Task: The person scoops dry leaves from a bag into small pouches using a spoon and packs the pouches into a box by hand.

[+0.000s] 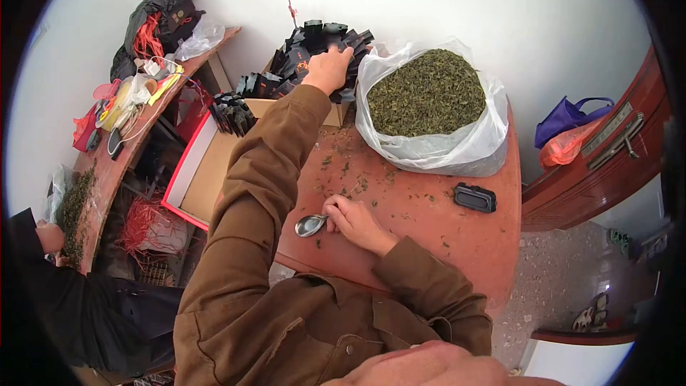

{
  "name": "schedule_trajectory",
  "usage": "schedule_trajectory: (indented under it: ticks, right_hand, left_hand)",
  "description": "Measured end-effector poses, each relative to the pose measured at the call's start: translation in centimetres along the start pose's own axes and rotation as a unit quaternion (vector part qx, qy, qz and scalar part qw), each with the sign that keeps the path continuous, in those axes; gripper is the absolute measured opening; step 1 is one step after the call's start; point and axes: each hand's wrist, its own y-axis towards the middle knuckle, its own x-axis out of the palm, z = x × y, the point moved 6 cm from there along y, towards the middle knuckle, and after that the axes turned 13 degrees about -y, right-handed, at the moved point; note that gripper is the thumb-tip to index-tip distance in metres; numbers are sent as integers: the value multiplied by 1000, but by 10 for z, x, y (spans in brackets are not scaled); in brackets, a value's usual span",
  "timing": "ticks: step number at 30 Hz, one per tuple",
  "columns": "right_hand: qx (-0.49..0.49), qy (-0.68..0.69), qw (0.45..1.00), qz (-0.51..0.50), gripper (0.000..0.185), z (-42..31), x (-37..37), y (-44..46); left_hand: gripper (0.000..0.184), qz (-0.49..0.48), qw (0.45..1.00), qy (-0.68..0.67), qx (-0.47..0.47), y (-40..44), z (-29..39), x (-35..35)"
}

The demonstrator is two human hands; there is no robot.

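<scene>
My left hand (329, 70) reaches into a pile of small black packets (293, 50) with red-orange print, heaped in a cardboard box (261, 106). Its fingertips are partly hidden among the packets, and whether they grip one is unclear. Resting on the reddish-brown table (400, 207), my right hand (350, 220) is closed around the handle of a metal spoon (310, 225), whose bowl points left. A large white plastic bag (436, 154) stands open beyond my right hand, full of dried green leaves (426, 93). Loose leaf bits lie scattered between the bag and my right hand.
A black plastic case (474, 198) lies on the table's right side. Left of the table is a red-edged shallow box (196, 171). A second, cluttered table (118, 171) runs along the left, where another person in a dark sleeve (78, 307) sits. A door (607, 157) stands at the right.
</scene>
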Motion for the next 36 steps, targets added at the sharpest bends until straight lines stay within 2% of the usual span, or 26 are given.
schedule_trajectory:
  ticks: [4,7,9,14,17,19,21,23,25,26,29,30,33,36]
  right_hand:
    - [0,4,1000,-1,18,0,-1,2]
    - [-8,-8,1000,2,18,2,0,2]
    - [-7,-5,1000,1,18,1,0,2]
    - [-7,5,999,44,19,-2,-11,1]
    - [11,6,997,78,22,0,-24,1]
    - [27,19,997,75,22,0,-37,-3]
    - [45,56,997,26,24,4,-53,-8]
    - [82,84,992,-53,25,17,-68,-16]
    - [109,149,979,-83,27,26,-83,-21]
    - [123,181,971,-96,28,29,-87,-23]
    - [136,120,975,-130,28,35,-92,-24]
    - [122,152,969,-150,25,36,-91,-24]
    - [102,175,968,-150,27,38,-91,-24]
    - [97,193,966,-143,28,41,-91,-24]
  left_hand:
    - [63,38,999,-12,0,-5,0,-14]
    - [53,114,993,-16,28,-13,1,-26]
    - [54,158,985,-67,27,-18,0,-38]
    - [73,240,962,-135,0,-58,7,-100]
    - [73,300,920,-220,121,-117,25,-122]
    - [72,266,920,-212,197,-157,32,-115]
    - [72,127,936,-251,212,-190,36,-89]
    - [72,-36,933,-317,163,-214,41,-60]
    - [76,-110,920,-338,166,-221,47,-38]
    - [82,-126,917,-338,171,-219,49,-27]
    - [90,-118,924,-276,238,-205,58,-11]
    - [95,-141,918,-292,228,-201,59,-5]
    - [96,-130,915,-259,282,-195,61,-7]
    - [95,-112,906,-306,271,-193,50,-6]
